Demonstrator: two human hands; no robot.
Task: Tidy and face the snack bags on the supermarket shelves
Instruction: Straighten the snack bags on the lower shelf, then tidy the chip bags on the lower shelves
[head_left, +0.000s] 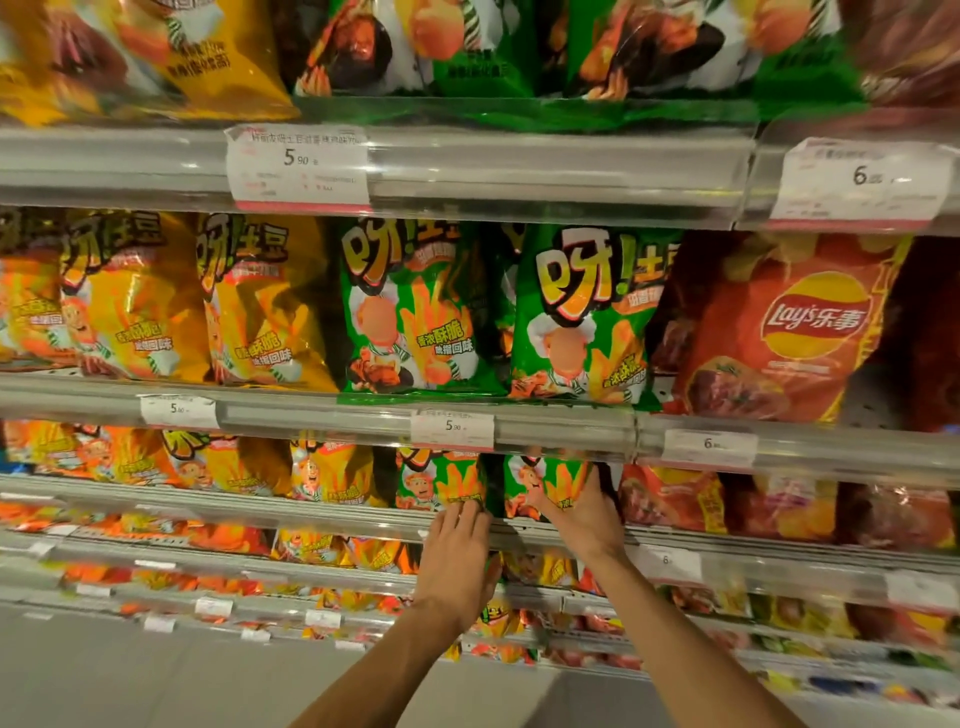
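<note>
On the third shelf down, the left hand (457, 551) lies flat, fingers straight, against one green bag (441, 480). Beside it, the right hand (582, 512) grips another green bag's (545, 480) lower edge.

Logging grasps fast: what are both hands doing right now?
Left hand: open, fingertips on left green foil snack bag.
Right hand: grips right green foil snack bag.

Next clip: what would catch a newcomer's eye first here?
Probably the two big green snack bags at centre on the middle shelf, beside a red chip bag. Below them, the left hand and right hand reach two smaller green bags, the right hand gripping one.
</note>
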